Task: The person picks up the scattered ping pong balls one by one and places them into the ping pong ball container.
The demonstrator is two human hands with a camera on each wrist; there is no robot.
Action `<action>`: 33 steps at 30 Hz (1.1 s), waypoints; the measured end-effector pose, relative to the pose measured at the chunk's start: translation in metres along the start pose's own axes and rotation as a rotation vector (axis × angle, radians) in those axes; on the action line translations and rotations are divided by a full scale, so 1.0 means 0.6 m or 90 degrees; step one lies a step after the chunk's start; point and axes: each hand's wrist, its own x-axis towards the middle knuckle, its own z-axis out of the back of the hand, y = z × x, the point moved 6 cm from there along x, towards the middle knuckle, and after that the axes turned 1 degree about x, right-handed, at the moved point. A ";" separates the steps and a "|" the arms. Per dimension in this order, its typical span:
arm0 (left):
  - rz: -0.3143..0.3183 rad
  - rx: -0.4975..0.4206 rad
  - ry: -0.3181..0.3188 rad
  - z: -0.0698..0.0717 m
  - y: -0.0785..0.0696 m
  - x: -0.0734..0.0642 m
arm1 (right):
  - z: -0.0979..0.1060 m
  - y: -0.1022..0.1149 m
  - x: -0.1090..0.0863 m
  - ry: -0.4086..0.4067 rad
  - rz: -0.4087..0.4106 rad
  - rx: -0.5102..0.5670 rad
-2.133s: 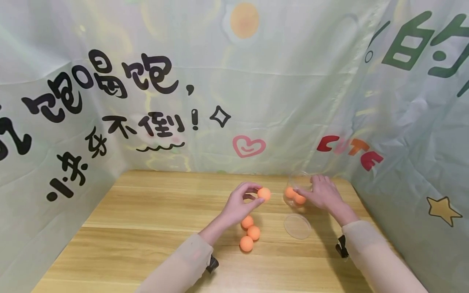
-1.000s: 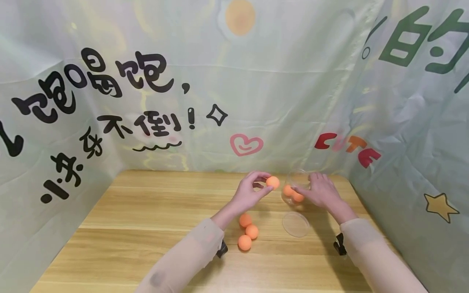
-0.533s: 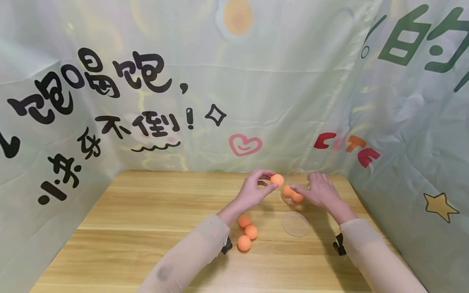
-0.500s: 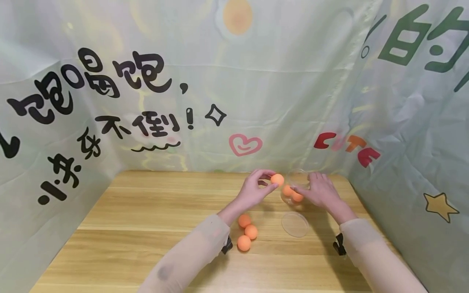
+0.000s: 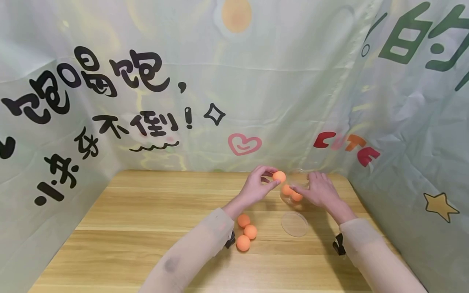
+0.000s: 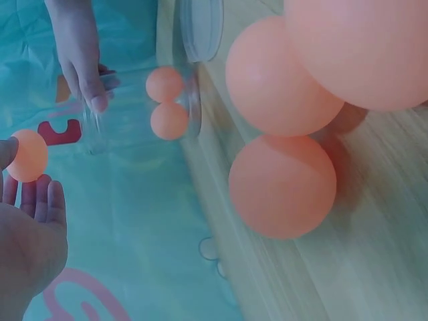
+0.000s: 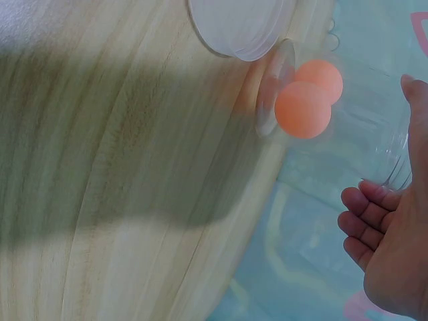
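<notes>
My left hand (image 5: 254, 188) pinches an orange ping-pong ball (image 5: 279, 177) between thumb and fingertips, just left of the mouth of a clear jar (image 6: 127, 127). The jar stands upright on the table, open at the top. Two orange balls (image 7: 303, 110) lie at its bottom. With thumb and fingers, my right hand (image 5: 321, 189) holds the jar near its rim from the right side. In the left wrist view, the pinched ball (image 6: 29, 156) shows apart from the jar's rim. Three more orange balls (image 5: 250, 232) sit in a bent row on the table, below my left forearm.
A clear round lid (image 5: 294, 224) lies flat on the wooden table (image 5: 146, 211), in front of the jar. Printed cloth (image 5: 205, 158) hangs behind the table and along both sides. The jar stands near the back edge.
My left hand has carried its ball rightward and up, from left of the jar to close beside its mouth. The right hand keeps holding the jar in place. The view has shifted slightly.
</notes>
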 end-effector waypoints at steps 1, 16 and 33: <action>-0.001 0.002 -0.001 -0.001 0.001 0.002 | 0.000 0.001 0.000 0.000 -0.001 0.001; -0.005 0.018 0.025 -0.027 0.000 0.033 | 0.001 0.001 -0.001 -0.011 0.000 -0.001; 0.029 0.052 0.025 -0.040 0.007 0.061 | 0.002 0.004 -0.002 -0.014 0.012 -0.001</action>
